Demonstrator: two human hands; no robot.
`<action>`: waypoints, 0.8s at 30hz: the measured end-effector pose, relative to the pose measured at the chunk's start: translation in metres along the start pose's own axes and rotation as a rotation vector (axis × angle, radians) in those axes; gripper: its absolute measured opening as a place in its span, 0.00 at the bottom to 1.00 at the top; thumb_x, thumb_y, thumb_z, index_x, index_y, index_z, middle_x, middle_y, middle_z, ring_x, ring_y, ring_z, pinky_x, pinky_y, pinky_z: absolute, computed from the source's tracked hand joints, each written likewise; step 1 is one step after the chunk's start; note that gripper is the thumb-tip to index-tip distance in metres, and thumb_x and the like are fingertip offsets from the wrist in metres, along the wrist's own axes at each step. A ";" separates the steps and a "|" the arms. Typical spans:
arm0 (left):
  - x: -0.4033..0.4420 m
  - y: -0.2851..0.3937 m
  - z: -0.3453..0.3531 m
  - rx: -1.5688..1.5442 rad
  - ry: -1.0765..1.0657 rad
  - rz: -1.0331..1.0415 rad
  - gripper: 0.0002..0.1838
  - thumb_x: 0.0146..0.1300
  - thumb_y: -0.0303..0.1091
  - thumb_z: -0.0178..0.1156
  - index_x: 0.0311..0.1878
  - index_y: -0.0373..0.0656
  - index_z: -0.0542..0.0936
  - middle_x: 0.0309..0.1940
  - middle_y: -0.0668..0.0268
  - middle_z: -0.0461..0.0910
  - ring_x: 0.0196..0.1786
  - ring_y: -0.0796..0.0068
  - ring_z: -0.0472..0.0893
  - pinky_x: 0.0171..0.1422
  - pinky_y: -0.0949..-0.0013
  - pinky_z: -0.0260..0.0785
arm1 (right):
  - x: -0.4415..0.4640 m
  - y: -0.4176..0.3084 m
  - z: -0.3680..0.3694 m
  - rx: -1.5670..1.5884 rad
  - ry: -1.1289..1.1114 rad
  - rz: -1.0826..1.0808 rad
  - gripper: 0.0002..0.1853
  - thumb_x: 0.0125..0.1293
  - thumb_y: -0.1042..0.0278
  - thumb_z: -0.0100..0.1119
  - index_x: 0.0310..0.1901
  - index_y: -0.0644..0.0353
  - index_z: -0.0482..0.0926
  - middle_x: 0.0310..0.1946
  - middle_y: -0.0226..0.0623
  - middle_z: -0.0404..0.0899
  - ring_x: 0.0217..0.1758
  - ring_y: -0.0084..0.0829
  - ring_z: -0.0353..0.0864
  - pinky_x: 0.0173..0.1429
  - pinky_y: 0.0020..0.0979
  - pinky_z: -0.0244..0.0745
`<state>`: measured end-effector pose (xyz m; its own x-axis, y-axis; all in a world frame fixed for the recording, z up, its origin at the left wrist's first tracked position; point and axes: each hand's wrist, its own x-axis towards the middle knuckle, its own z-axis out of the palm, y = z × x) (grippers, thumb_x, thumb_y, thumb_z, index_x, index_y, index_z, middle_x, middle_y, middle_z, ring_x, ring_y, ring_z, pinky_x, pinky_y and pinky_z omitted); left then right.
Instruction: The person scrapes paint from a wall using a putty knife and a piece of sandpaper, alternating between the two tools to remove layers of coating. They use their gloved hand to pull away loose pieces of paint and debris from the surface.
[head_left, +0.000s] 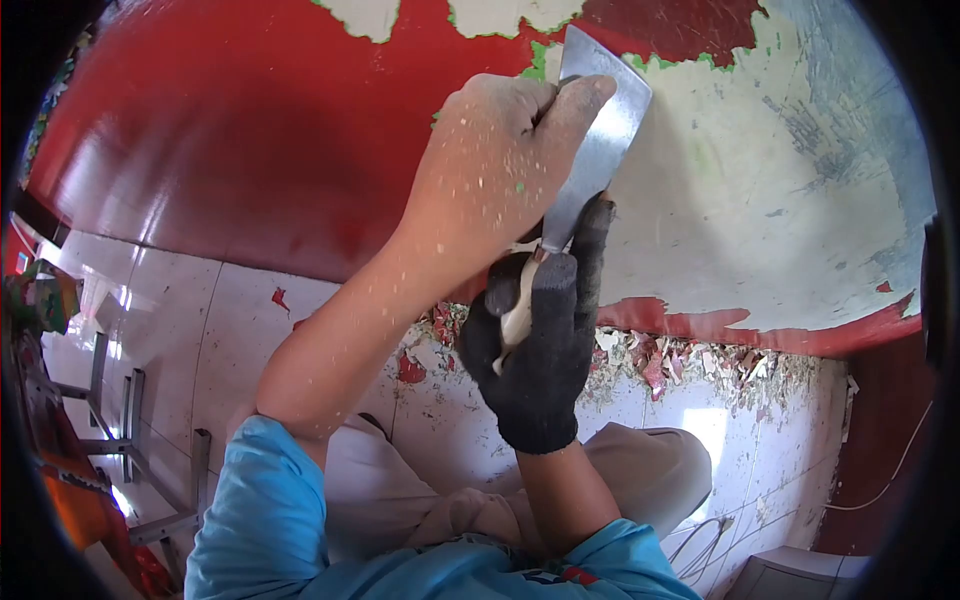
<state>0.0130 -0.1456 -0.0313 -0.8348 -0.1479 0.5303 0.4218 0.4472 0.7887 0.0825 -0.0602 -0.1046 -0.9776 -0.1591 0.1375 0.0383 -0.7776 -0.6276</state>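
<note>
A metal scraper with a wide blade lies against the wall, its edge at the boundary of red paint and bare pale surface. My right hand, in a black glove, is wrapped round the scraper's light handle, one finger stretched along the blade's base. Bare and dusted with paint flecks, my left hand presses on the blade with the thumb on its face; its other fingers are curled and partly hidden behind the blade. Green edges show along the peeled paint.
Paint chips lie heaped on the tiled floor along the wall's foot. A metal frame and an orange object stand at the left. A white cable hangs at the right, above a grey box.
</note>
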 end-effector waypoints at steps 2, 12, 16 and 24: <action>-0.003 -0.007 0.007 -0.032 -0.011 -0.011 0.24 0.64 0.44 0.54 0.24 0.27 0.72 0.14 0.45 0.64 0.15 0.58 0.65 0.24 0.61 0.61 | 0.000 0.004 -0.004 -0.170 0.066 -0.052 0.30 0.71 0.69 0.42 0.72 0.54 0.47 0.32 0.36 0.72 0.25 0.19 0.69 0.23 0.20 0.66; -0.013 -0.036 0.038 -0.545 -0.090 -0.207 0.27 0.69 0.46 0.49 0.22 0.30 0.72 0.10 0.65 0.65 0.19 0.79 0.60 0.24 0.65 0.57 | 0.011 0.006 -0.022 -0.461 0.193 -0.219 0.32 0.69 0.74 0.43 0.72 0.61 0.43 0.24 0.31 0.71 0.18 0.15 0.65 0.18 0.19 0.62; -0.011 -0.030 0.033 -0.323 0.005 -0.068 0.25 0.69 0.45 0.50 0.24 0.29 0.73 0.11 0.60 0.63 0.18 0.74 0.61 0.25 0.63 0.58 | 0.013 0.002 -0.019 -0.555 0.145 -0.225 0.32 0.69 0.75 0.43 0.72 0.63 0.44 0.26 0.31 0.71 0.20 0.15 0.65 0.19 0.18 0.63; 0.000 -0.021 0.023 -0.245 -0.060 -0.110 0.23 0.68 0.42 0.51 0.26 0.29 0.72 0.12 0.54 0.62 0.17 0.69 0.59 0.25 0.61 0.57 | 0.023 0.005 -0.027 -1.347 0.134 -0.582 0.11 0.51 0.81 0.58 0.37 0.72 0.72 0.60 0.65 0.64 0.32 0.41 0.75 0.38 0.35 0.73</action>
<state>-0.0043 -0.1346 -0.0552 -0.8967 -0.1281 0.4238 0.3944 0.2035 0.8961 0.0545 -0.0512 -0.1252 -0.8022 0.0856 0.5909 -0.5013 0.4411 -0.7444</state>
